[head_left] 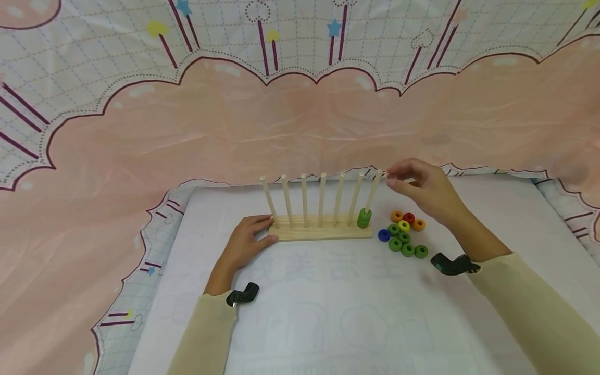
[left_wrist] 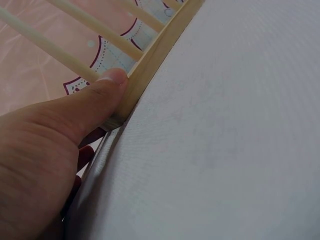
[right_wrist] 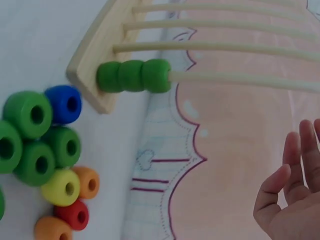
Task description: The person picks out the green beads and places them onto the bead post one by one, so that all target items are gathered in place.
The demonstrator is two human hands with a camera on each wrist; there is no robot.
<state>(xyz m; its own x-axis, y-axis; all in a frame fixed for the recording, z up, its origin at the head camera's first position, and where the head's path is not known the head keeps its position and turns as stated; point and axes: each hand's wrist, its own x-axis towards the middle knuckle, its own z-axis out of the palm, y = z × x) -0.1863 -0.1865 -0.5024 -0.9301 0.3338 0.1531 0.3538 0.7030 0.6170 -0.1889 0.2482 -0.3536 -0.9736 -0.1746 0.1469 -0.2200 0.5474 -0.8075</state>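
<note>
A wooden peg rack (head_left: 323, 235) with a row of upright pegs stands on the white surface. Its left end is gripped by my left hand (head_left: 246, 242); the thumb (left_wrist: 95, 100) lies along the front edge of the base, and the other fingers are mostly hidden behind it. Three green beads (right_wrist: 132, 76) are stacked at the foot of the rightmost peg. My right hand (head_left: 424, 190) hovers just right of that peg's top, fingers loosely bent. In the right wrist view nothing shows between the fingers and thumb of the right hand (right_wrist: 295, 200).
Right of the rack lies a cluster of loose beads: several green beads (head_left: 407, 250), a blue bead (head_left: 384, 235), a yellow bead (head_left: 403, 226), a red bead (head_left: 409, 217) and two orange beads (head_left: 419, 225). A patterned pink cloth (head_left: 300, 125) hangs behind the white surface.
</note>
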